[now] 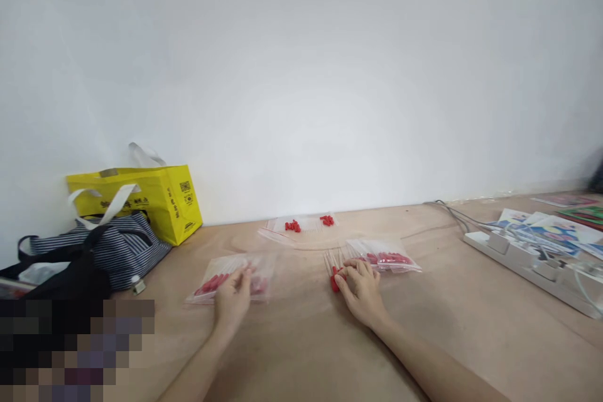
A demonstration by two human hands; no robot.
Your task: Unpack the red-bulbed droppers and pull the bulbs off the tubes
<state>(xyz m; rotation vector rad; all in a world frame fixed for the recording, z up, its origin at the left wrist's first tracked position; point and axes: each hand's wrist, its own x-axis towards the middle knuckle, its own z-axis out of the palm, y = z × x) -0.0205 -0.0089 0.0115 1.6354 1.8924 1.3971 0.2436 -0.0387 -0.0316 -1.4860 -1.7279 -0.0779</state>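
A clear bag of red pieces [221, 279] lies flat; loose red-tipped sticks [335, 267] lie fanned beside another bag [389, 257].

The counter [301, 339] looks like smooth, matt pale wood. The zip bags [233, 276] are clear, glossy plastic film holding shiny red plastic pieces [391, 258]. The striped bag [117, 248] is soft cloth; the yellow bag [155, 198] looks matt.
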